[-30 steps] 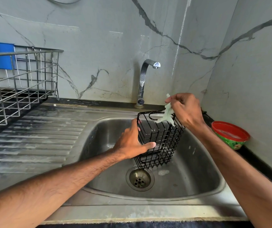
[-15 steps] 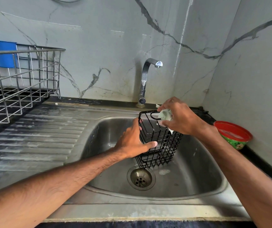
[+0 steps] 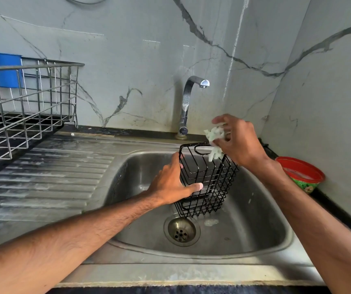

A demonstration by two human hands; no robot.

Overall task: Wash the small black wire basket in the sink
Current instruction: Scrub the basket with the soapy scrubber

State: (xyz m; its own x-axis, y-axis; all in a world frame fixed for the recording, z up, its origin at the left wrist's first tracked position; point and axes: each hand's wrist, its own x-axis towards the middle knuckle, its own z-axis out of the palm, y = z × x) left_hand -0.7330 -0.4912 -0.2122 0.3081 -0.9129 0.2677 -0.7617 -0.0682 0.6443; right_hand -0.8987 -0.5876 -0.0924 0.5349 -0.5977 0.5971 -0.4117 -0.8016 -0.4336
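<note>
Small black wire basket (image 3: pixel 208 183) is held up inside the sink (image 3: pixel 255 219), over the drain (image 3: pixel 182 231) and tilted, open top leaning toward the tap (image 3: pixel 188 102); can't tell if its low corner touches the steel

Left hand (image 3: pixel 170 185) grips the basket's left side wall, thumb laid across the front wires, fingers wrapped round the far side

Right hand (image 3: pixel 240 143) is curled round a pale shredded scrub rag (image 3: pixel 214 134) at the top rim, with one strand hanging onto the rim wires

Handling, my guess: light, one hand carries it easily. Thin stiff wire, probably coated, not fragile but could bend if squeezed hard. Likely slick once soapy; a foam blob (image 3: pixel 210 222) sits by the drain. The open grid gives finger holds anywhere, and a side wall or the thicker rim looks like the best grip, leaving the other faces free for scrubbing. The rag is soft and floppy and could snag on wire ends

No water seen from the tap

Writing: none readable. The basket carries no label, and the red bowl (image 3: pixel 301 172) on the counter to the right has a green printed pattern but no legible text. Steel dish rack (image 3: pixel 28 115) at left shows no markings
</note>
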